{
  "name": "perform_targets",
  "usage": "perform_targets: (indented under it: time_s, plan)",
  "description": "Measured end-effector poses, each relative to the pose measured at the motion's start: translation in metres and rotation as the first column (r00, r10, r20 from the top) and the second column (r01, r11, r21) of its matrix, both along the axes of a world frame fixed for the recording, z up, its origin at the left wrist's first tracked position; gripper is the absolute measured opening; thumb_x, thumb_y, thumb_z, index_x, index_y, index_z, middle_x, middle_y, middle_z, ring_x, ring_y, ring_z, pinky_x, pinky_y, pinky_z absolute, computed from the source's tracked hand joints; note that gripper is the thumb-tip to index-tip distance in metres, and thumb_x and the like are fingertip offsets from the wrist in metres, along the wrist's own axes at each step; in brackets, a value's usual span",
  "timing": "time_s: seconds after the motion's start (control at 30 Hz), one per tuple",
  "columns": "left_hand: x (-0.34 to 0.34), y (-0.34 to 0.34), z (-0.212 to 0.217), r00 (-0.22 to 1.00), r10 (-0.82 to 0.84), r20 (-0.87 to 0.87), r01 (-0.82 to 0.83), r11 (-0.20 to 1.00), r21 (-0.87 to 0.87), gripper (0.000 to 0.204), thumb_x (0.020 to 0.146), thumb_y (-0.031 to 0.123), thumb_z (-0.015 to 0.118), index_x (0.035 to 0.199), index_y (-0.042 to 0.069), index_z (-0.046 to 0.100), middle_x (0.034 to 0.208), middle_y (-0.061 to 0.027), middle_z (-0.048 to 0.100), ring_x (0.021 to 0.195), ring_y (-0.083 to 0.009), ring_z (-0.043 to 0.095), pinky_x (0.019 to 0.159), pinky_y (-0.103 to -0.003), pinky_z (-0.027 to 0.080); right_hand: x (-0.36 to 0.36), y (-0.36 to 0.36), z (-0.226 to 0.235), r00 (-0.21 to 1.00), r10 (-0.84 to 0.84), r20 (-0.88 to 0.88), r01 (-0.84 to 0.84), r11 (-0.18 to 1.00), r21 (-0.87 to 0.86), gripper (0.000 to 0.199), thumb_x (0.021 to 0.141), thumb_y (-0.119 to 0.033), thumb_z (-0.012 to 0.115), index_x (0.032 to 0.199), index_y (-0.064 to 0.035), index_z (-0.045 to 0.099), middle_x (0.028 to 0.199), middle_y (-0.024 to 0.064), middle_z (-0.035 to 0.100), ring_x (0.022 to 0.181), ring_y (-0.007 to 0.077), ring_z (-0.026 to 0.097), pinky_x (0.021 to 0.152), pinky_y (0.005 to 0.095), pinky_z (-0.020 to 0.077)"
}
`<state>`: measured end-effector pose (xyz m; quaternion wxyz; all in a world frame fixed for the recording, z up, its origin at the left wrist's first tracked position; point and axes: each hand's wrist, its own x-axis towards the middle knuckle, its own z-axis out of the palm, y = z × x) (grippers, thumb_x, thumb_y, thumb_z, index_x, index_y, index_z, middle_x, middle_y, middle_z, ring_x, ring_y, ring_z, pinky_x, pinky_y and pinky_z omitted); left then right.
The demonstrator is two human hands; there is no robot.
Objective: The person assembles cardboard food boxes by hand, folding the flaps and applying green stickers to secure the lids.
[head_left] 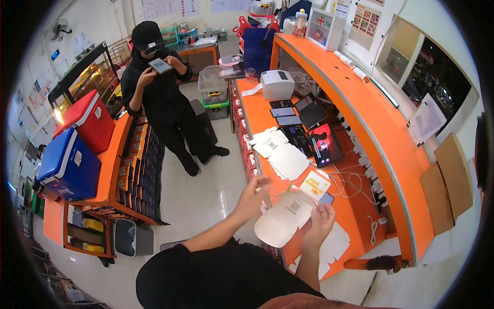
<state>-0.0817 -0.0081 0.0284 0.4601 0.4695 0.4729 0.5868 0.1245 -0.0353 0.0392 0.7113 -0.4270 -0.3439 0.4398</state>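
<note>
My right hand (320,222) grips the edge of a flat die-cut paperboard blank (280,226), pale with rounded ends, side notches and a printed square code. The blank is held above the orange counter's near edge. My left hand (251,198) hovers just above the blank's left side, fingers apart, nothing visible in them. Just beyond it sits a small white card or carton (315,185) with yellow print. Similar flat blanks (288,160) lie overlapped farther up the counter, and more blanks (334,248) lie beneath my right forearm.
A tablet (325,145), phones (283,112), a label printer (278,85) and loose cables crowd the orange counter (350,206), with a raised shelf (360,113) along its right. A co-worker (164,98) stands across the aisle, holding a device. Red (87,118) and blue (69,165) coolers stand left.
</note>
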Motion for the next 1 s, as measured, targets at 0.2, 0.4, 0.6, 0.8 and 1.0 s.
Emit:
perform_targets:
  time_s: [0.2,0.4,0.6,0.8,1.0]
  plan:
    - [0.015,0.005,-0.03,0.908,-0.355,0.222,0.409,0.867,-0.284,0.046,0.106,0.036,0.045,0.139,0.004,0.048,0.121,-0.0096,0.06,0.108,-0.0147,0.055,0.094,-0.031,0.045,0.0,0.0,-0.023,0.952,0.286,0.112,-0.286,0.958,-0.017,0.038,0.096,-0.006,0.058,0.133,0.0016,0.051,0.118,0.0078,0.058,0.107,0.0115,0.056,0.094,0.0264,0.0463]
    - [0.029,-0.012,-0.035,0.923,-0.368,0.115,0.385,0.87,-0.309,0.046,0.104,0.035,0.049,0.132,-0.001,0.056,0.105,-0.0078,0.065,0.092,-0.0138,0.059,0.081,-0.032,0.05,-0.015,-0.005,-0.032,0.877,0.338,0.341,-0.266,0.933,-0.241,0.028,0.1,-0.019,0.054,0.113,0.0047,0.063,0.096,0.0061,0.068,0.085,0.0139,0.065,0.075,0.0291,0.0503]
    - [0.029,-0.009,-0.048,0.961,-0.276,0.002,0.255,0.886,-0.387,0.042,0.104,0.035,0.048,0.107,-0.003,0.065,0.086,-0.0069,0.067,0.079,-0.0145,0.061,0.074,-0.033,0.051,-0.012,-0.004,-0.037,0.723,0.422,0.547,-0.28,0.903,-0.327,0.028,0.101,-0.018,0.053,0.114,0.0051,0.063,0.1,0.0088,0.069,0.087,0.014,0.064,0.077,0.0308,0.0505]
    - [0.033,-0.009,-0.051,0.939,-0.321,-0.124,0.268,0.909,-0.32,0.038,0.106,0.032,0.046,0.107,-0.002,0.063,0.088,-0.0038,0.068,0.074,-0.0079,0.061,0.066,-0.027,0.051,-0.017,-0.005,-0.04,0.905,0.322,0.278,-0.265,0.938,-0.223,0.031,0.101,-0.018,0.053,0.115,0.0079,0.062,0.098,0.0116,0.069,0.088,0.0153,0.064,0.079,0.0317,0.0502]
    - [0.031,0.001,-0.075,0.957,-0.283,-0.056,0.264,0.937,-0.231,0.038,0.105,0.031,0.048,0.112,-0.003,0.061,0.089,-0.0075,0.067,0.077,-0.0137,0.062,0.07,-0.031,0.051,-0.013,-0.003,-0.061,0.873,0.37,0.317,-0.268,0.908,-0.322,0.027,0.1,-0.017,0.055,0.112,0.006,0.063,0.096,0.0115,0.068,0.087,0.0159,0.064,0.078,0.0326,0.0501]
